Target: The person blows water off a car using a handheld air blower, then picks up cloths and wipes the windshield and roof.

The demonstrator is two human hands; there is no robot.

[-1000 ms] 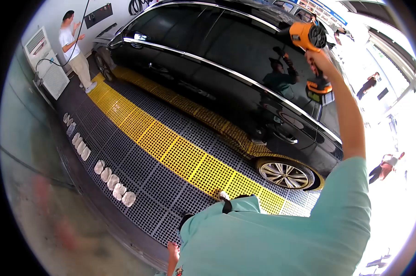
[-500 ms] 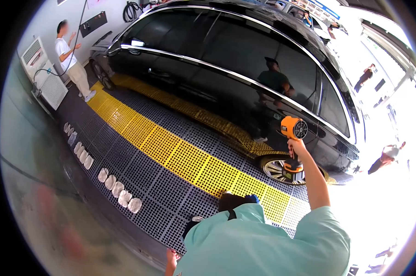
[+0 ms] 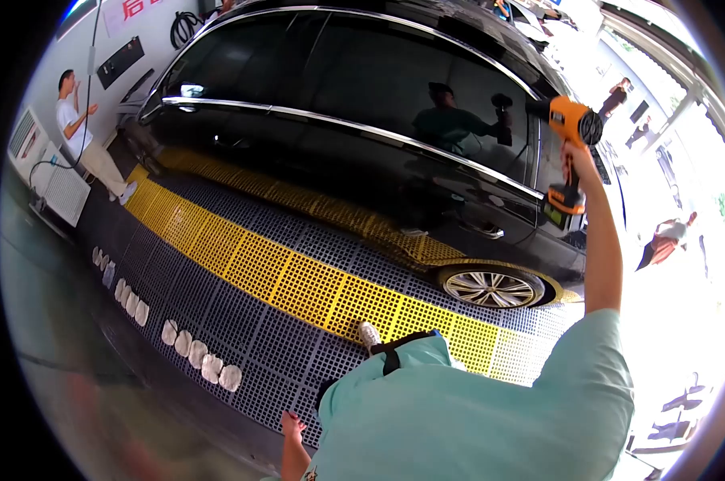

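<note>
An orange-and-black cordless blower (image 3: 569, 120) is gripped by its handle in my right hand (image 3: 579, 164), arm stretched out and raised. Its black nozzle points left toward the rear side window of a black car (image 3: 362, 172), close to the glass; I cannot tell how wide the gap is. The battery pack (image 3: 563, 207) hangs below the handle, in front of the car's rear side. Low by my side, my left hand (image 3: 293, 426) holds nothing, its fingers loosely bent and apart. The glass reflects me and the blower.
Yellow and grey grating (image 3: 282, 280) covers the floor beside the car's rear wheel (image 3: 493, 287). Round whitish pads (image 3: 190, 347) lie in a row along its edge. Another person (image 3: 86, 128) stands near a white floor unit (image 3: 46, 168) at the left; more people are at the far right.
My right hand has lifted the blower up and to the right, from beside the lower rear body to window height. My shoe has come into view, and the view has shifted.
</note>
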